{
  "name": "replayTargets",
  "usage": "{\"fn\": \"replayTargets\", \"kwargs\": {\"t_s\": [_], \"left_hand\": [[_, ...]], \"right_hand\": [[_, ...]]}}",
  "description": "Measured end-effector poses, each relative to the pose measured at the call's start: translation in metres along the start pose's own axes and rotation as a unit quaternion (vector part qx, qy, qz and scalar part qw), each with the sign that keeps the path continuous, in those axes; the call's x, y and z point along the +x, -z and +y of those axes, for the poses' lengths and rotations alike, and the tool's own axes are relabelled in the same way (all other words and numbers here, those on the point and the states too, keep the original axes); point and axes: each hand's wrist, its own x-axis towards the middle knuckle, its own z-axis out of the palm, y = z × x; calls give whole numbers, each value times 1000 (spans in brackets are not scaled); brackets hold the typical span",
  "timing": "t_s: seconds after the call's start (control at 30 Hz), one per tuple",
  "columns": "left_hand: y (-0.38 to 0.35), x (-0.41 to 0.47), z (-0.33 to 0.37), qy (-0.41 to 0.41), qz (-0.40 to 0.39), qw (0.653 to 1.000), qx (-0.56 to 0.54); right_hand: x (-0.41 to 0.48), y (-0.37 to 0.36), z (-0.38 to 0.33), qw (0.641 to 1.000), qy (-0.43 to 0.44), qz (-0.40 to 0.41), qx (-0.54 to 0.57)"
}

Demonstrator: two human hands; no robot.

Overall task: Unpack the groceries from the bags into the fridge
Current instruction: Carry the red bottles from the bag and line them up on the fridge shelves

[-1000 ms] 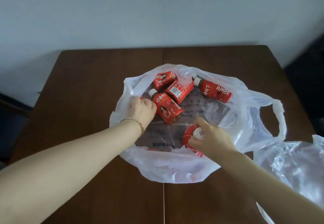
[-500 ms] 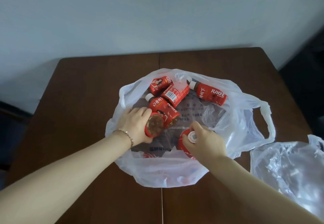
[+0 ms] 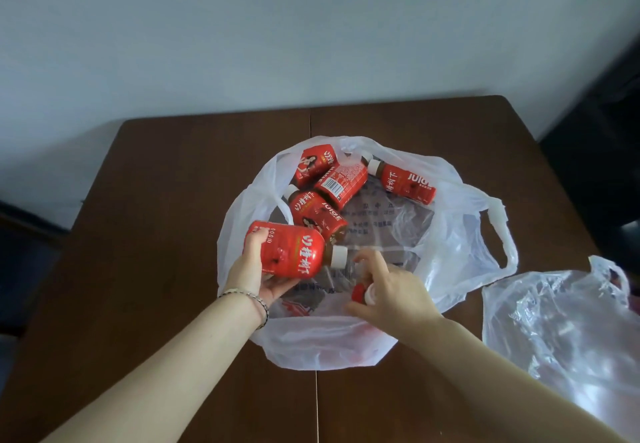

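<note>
Sideways, a red bottle (image 3: 294, 252) in the upturned left hand (image 3: 256, 276).

Both bare forearms come in from bottom corners, angling toward each other. Then left hand (image 3: 258, 271): palm facing up-ish, thumb and fingers wrapped round red bottle (image 3: 294, 250), holding it sideways. Thin bracelet (image 3: 251, 298) on that wrist. And right hand (image 3: 391, 292): back up, fingers curled over top of second bottle (image 3: 360, 294), one finger poking forward, bit blurry. Hands near each other, not touching.
</note>
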Motion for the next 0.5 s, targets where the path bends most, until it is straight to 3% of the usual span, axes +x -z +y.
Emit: {"fn": "replayTargets", "kwargs": {"t_s": [0.07,0.2,0.33,0.5], "left_hand": [[-5,-7,3,33,-35,998,-43],[-13,-10,-5,53,-35,998,27],[-15,-14,-13,93,-21,995,31],[-17,-13,-21,157,-40,987,21]], "right_hand": [[0,-1,-4,1000,6,4,3],[6,-1,-4,994,-39,47,85],[6,-8,7,986,60,140,62],[4,-8,11,980,84,150,100]]}}
